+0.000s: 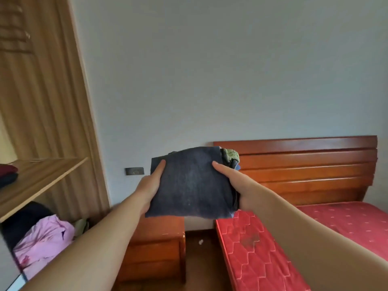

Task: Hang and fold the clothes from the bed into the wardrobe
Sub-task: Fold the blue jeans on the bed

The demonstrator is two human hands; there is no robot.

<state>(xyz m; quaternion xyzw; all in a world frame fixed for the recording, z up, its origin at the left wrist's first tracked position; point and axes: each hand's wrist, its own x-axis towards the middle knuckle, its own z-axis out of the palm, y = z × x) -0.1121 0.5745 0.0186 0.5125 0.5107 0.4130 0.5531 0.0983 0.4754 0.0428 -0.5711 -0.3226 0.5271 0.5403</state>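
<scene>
Holding a stack of folded clothes [189,183] out in front of me at chest height, I have my left hand [150,185] clamped on its left edge, thumb on top of the dark denim-like top layer, and my right hand [235,181] gripping the right edge the same way. A green garment [231,155] peeks out at the far right corner of the stack. The stack is in the air, between the wardrobe [42,101] on my left and the bed [315,227] on my right, above a wooden nightstand [155,248]. On the wardrobe shelf [39,179] lie dark red folded clothes [7,171]; below it sits a pink garment [44,240].
</scene>
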